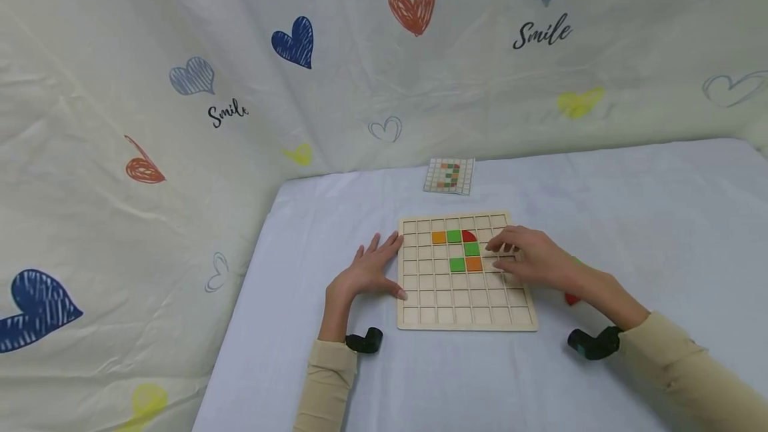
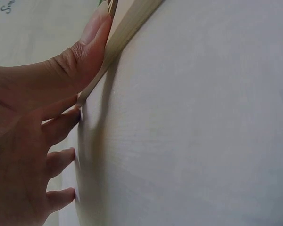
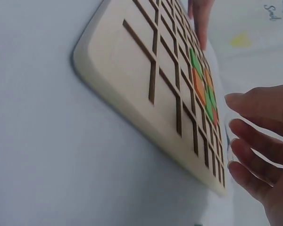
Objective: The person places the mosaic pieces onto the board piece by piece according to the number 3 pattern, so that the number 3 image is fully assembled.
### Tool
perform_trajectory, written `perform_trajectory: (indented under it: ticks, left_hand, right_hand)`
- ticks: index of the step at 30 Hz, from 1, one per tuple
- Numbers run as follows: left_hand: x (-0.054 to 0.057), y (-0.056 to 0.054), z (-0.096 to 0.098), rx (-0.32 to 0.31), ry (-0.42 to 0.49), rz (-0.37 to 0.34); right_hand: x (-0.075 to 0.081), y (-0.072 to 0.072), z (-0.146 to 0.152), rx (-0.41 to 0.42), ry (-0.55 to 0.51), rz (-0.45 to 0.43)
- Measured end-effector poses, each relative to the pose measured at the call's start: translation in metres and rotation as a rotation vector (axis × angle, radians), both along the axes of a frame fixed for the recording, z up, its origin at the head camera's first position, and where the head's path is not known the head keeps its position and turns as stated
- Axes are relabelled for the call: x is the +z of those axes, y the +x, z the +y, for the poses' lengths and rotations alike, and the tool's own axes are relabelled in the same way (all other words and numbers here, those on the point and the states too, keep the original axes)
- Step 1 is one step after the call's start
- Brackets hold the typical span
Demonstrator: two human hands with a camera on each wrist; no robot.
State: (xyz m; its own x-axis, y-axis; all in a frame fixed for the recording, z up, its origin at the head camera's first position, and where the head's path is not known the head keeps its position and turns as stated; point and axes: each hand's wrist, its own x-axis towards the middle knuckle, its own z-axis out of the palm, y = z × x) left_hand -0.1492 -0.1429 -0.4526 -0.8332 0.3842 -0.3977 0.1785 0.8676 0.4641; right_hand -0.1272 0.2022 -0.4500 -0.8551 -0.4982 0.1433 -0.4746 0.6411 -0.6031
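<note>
A wooden grid board (image 1: 432, 316) lies flat on the table. My left hand (image 1: 367, 273) is spread at its left edge; the thumb (image 2: 95, 35) rests on the rim. Over the board's right side hovers my right hand (image 1: 536, 257), fingers loosely bent, thumb apart, nothing between them. In the grid, an orange tile (image 1: 439, 237), a green tile (image 1: 453, 237) and a red rounded tile (image 1: 469, 237) form the upper row. Under the red one sits another green tile (image 1: 472, 249), then a lower orange tile (image 1: 473, 264) with a green tile (image 1: 457, 265) to its left.
Behind the board lies a card (image 1: 428, 185) printed with a coloured grid pattern. A red piece (image 1: 572, 299) and a bit of green (image 1: 577, 260) show on the table, partly hidden by my right forearm. A curtain with hearts (image 1: 412, 7) hangs behind the table.
</note>
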Motion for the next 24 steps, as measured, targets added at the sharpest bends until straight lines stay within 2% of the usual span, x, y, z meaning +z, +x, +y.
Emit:
perform_trajectory:
  ticks: [5,10,19,24]
  left_hand:
    - [0.003,0.001,0.001,0.011,0.008,-0.003]
    - [0.005,0.001,0.003,0.008,0.015,-0.002]
    - [0.005,0.001,0.004,0.014,0.016,-0.007]
    - [0.004,0.001,0.005,0.020,0.019,-0.011]
  right_hand:
    - [0.003,0.003,0.022,-0.014,-0.001,0.063]
    - [0.005,0.006,0.039,-0.043,0.008,0.054]
    - [-0.005,0.009,0.070,-0.064,0.011,0.153]
    - [-0.009,0.011,0.083,-0.100,0.048,0.122]
